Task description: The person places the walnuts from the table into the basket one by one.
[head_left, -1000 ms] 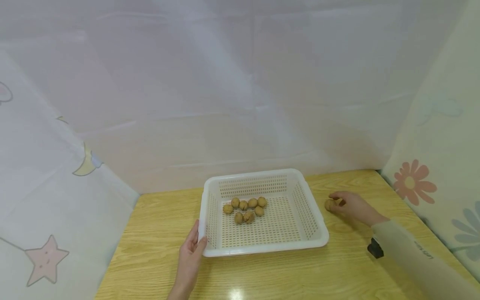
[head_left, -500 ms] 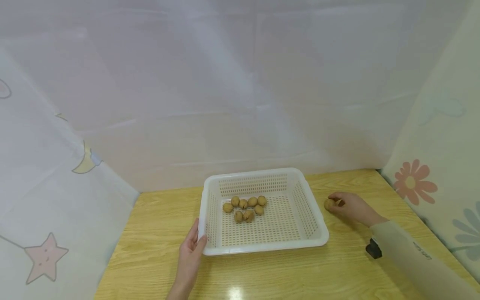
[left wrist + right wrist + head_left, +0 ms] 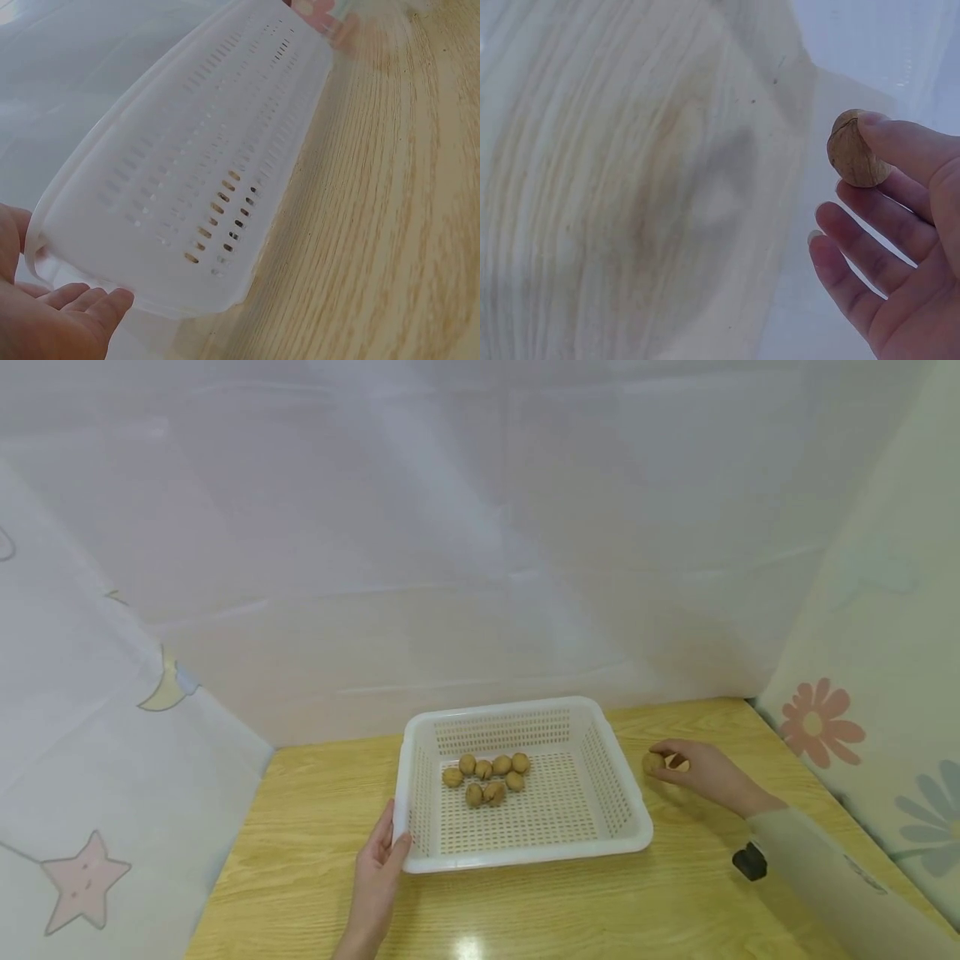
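Observation:
A white plastic basket [image 3: 525, 858] with slotted walls stands on the wooden table, several brown walnuts [image 3: 494, 792] grouped on its floor toward the left. My left hand [image 3: 375, 875] grips the basket's left front corner, thumb over the rim and fingers against the outer wall. That hand [image 3: 56, 322] also shows below the corner in the left wrist view. To the right of the basket, my right hand [image 3: 708, 774] pinches a single walnut [image 3: 654, 763]. In the right wrist view, thumb and fingers hold this walnut [image 3: 855, 154], the lower fingers spread loosely.
Behind the wooden table [image 3: 300, 835] hangs a pale cloth backdrop [image 3: 450, 568]. Printed side cloths with a star [image 3: 87, 881] and a flower [image 3: 820, 724] border it left and right. A small black device [image 3: 750, 862] sits at the right wrist.
The right hand has moved slightly up and left with the walnut, more of which now shows. The left hand and the basket stay in place.

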Demonstrator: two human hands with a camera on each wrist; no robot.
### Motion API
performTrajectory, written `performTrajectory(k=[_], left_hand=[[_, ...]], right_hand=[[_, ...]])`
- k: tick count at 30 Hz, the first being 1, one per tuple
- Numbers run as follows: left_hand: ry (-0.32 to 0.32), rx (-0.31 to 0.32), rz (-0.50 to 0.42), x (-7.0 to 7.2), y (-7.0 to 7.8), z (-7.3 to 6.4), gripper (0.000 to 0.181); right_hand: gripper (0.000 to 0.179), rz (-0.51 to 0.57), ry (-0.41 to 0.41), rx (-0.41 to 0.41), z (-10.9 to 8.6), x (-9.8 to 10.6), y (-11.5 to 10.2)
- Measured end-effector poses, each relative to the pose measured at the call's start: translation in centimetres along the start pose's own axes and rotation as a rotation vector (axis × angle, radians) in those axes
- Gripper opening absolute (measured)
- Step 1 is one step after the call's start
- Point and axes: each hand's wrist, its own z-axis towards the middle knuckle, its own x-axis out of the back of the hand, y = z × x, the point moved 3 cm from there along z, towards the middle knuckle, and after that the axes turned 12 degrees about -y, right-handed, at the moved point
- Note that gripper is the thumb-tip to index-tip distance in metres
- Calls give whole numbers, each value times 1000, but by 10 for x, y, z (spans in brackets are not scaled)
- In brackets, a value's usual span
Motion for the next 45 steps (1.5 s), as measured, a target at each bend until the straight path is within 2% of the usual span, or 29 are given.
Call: performTrajectory(k=[8,14,20,24,28,33,39,45], left_hand=[[-1,4,-9,1,0,-1,64],[-7,1,0,1,0,-1,64],[-4,3,4,2,0,0,64],[-1,2,-2,3,0,0,64],[-1,9,-5,2,0,0,65],[-1,11,-8,2,-1,0,65],[0,14,-3,2,-1,0,65],[7,14,2,2,-1,0,65]], right_hand=[[42,-73,52,93,-8,18,-29],[42,-82,57,96,-11,34,-52],[44,-121,59,149,-5,47,-82],[45,-124,30,175,4,51,-103],[44,-115,-11,187,17,48,-120],[40,-88,-54,245,37,38,-138],[41,-107,-89,319,66,20,-154],[39,-72,-154,361,87,0,-169]])
